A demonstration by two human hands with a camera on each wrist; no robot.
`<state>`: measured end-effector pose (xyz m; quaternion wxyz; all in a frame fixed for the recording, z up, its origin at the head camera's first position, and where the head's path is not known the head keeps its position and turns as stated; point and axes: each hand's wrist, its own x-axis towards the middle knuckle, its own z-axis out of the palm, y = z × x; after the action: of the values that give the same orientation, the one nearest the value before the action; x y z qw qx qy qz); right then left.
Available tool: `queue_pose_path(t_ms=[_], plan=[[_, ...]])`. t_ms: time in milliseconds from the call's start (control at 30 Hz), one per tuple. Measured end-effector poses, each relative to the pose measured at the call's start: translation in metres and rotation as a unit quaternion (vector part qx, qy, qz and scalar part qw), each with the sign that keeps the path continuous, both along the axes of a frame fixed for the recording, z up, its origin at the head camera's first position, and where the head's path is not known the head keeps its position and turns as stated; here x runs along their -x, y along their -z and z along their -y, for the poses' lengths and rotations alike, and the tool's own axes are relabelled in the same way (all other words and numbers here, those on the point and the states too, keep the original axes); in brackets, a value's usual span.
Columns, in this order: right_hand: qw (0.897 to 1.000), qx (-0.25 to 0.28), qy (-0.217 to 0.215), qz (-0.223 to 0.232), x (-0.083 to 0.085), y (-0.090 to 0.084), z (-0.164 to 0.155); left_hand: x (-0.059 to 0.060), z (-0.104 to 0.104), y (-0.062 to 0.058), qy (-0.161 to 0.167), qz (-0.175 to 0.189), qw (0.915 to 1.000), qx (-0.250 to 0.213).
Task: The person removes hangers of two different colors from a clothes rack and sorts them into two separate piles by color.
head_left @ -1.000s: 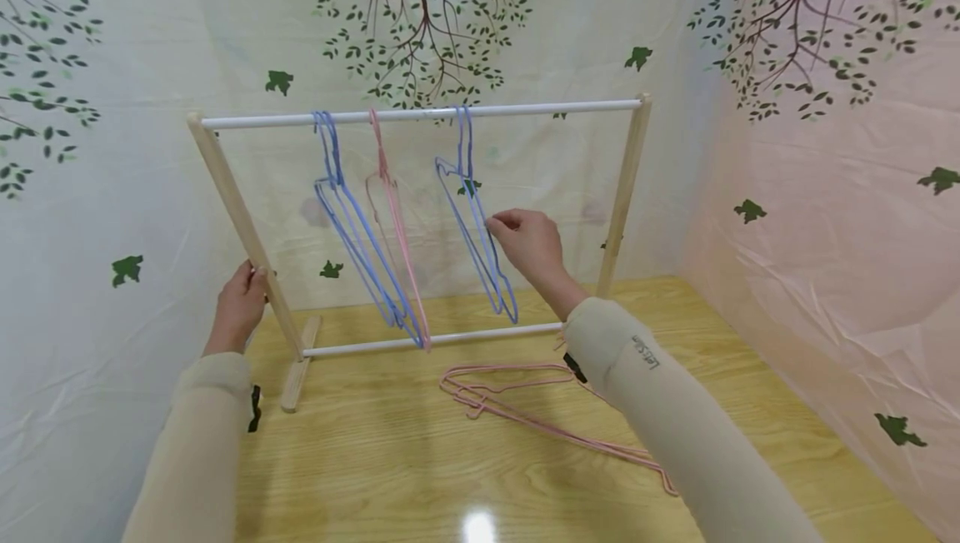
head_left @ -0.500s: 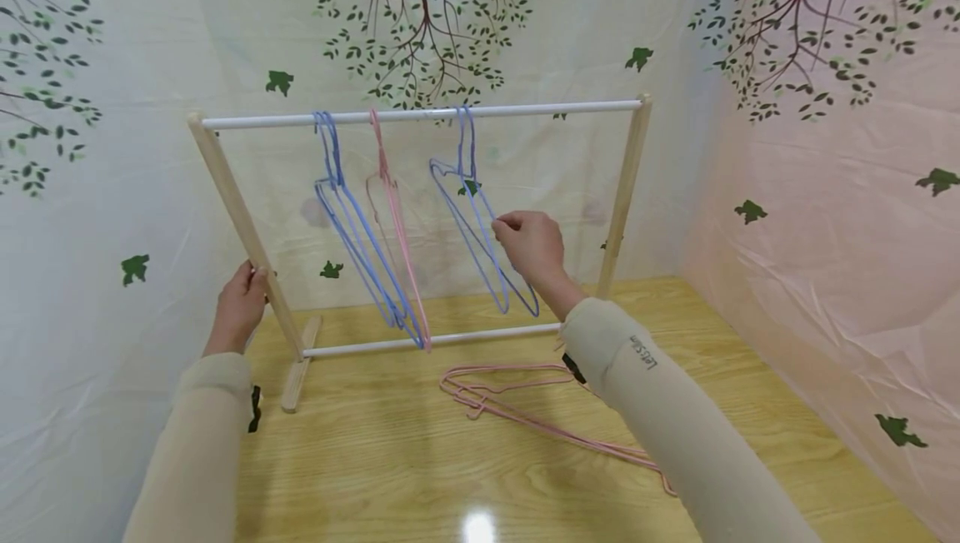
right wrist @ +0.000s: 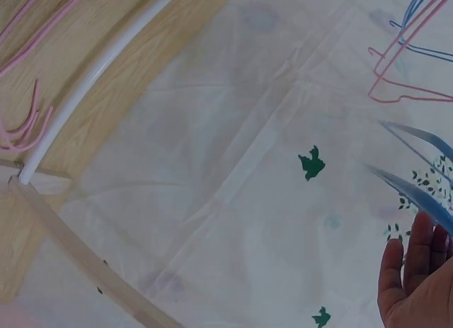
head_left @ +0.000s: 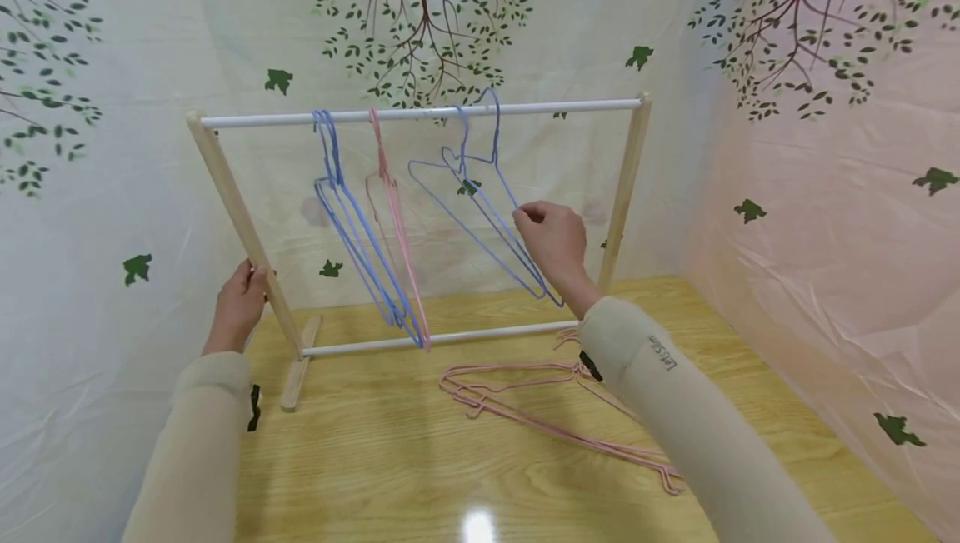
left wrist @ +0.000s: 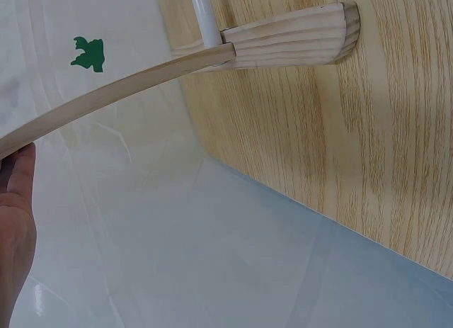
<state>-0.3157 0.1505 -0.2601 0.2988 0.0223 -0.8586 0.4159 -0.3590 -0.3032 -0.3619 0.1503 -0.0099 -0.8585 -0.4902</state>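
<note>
I am holding the right hand (head_left: 553,241) on the blue hangers (head_left: 480,222), fingers pinched on the wire of the upper sloping arm. There are 2 hangers in this group, at the right part of the white top rail (head_left: 420,114) of the rack (head_left: 240,218). 1 hook is sitting on the rail; the other hook is standing above and just right of it, and I cannot tell whether it is touching the rail. The long axis of the hangers is running diagonally, from upper left down to lower right, with the low end beside the right wrist.

I am gripping the left wooden post (head_left: 232,201) with the left hand (head_left: 238,308), fingers curled round it.

More blue hangers (head_left: 360,235) and 1 pink hanger (head_left: 393,226) are hanging left of centre. Pink hangers (head_left: 540,410) are lying flat on the wooden table (head_left: 375,460).
</note>
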Motion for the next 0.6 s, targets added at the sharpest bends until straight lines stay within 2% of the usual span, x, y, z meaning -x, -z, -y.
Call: queue_pose_path(t_ms=[200, 333, 433, 600], plan=[[1.0, -0.011, -0.001, -0.011, -0.003, 0.003, -0.022, -0.001, 0.0, 0.0, -0.002, -0.005, 1.0, -0.001], [0.999, -0.012, 0.006, -0.04, -0.004, 0.008, -0.041, -0.002, -0.001, 0.0, -0.004, -0.007, 1.0, -0.002], [0.998, -0.011, 0.014, -0.066, -0.007, 0.013, -0.057, -0.002, -0.001, 0.0, -0.004, -0.007, 1.0, -0.003], [0.997, -0.005, 0.022, -0.08, -0.016, 0.028, -0.085, -0.001, -0.001, 0.0, -0.004, -0.005, 1.0, -0.004]])
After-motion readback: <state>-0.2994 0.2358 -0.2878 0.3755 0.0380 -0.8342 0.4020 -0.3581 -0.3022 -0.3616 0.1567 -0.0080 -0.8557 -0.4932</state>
